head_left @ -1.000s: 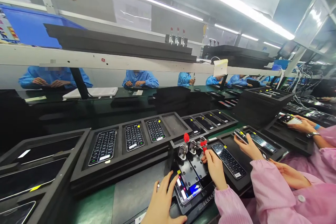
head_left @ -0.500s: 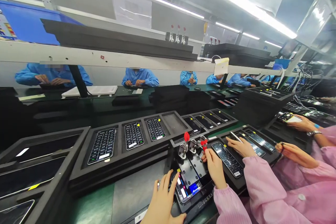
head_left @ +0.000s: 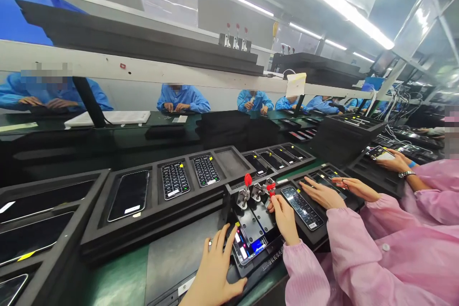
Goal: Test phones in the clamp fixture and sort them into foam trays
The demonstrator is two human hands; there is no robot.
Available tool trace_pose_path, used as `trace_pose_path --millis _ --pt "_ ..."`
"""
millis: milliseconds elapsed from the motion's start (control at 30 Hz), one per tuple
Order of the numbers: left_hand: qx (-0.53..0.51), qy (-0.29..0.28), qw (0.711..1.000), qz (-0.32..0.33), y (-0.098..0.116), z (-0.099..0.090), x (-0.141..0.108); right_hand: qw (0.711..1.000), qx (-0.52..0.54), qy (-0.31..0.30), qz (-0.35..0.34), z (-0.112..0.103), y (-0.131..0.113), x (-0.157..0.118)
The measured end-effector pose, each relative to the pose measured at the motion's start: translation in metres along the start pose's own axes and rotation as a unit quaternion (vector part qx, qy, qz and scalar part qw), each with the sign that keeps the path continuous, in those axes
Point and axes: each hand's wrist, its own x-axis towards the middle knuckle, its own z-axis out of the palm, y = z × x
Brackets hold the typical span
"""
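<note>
A phone (head_left: 244, 251) with its screen lit lies in a black clamp fixture (head_left: 274, 256), partly hidden under metal plates. My left hand (head_left: 213, 267), a ring on one finger, has its fingers spread along the phone's left edge. It grips nothing. My right hand (head_left: 286, 217) is closed around a red-tipped clamp lever (head_left: 271, 190) at the top of the fixture. Another red-tipped lever (head_left: 248, 180) stands upright to its left.
Behind the fixture, a black foam tray (head_left: 152, 186) holds several phones. More phones lie in a tray (head_left: 57, 267) at left. At right, a co-worker's hands (head_left: 322, 193) are over another tray, close to a phone (head_left: 303, 208). A shelf (head_left: 172, 64) crosses above.
The view has shifted slightly; both my hands keep their places at the fixture. The leftmost phone in the back tray has gone dark. A co-worker's two hands have come closer together.
</note>
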Motion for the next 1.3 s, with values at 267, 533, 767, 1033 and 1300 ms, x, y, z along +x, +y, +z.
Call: trace_pose_path --millis 267,533,767,1033,1300 --pt "-0.034 0.015 0.999 -0.008 0.001 0.0 -0.002 1.0 0.008 -0.004 -0.002 -0.001 -0.002 -0.001" --pt "-0.038 0.031 0.999 -0.01 -0.001 0.004 -0.002 0.999 0.019 -0.025 0.004 -0.006 0.003 0.006" --pt "-0.042 0.016 0.999 -0.007 0.0 0.002 -0.004 0.998 0.048 -0.028 0.001 -0.003 0.003 0.006" --pt "-0.053 0.002 0.998 -0.04 0.002 -0.017 -0.015 0.987 0.09 0.099 -0.094 -0.044 -0.048 -0.006" --pt "-0.159 0.085 0.972 -0.15 -0.066 -0.036 -0.103 0.91 -0.018 -0.334 -0.245 0.01 -0.082 -0.091"
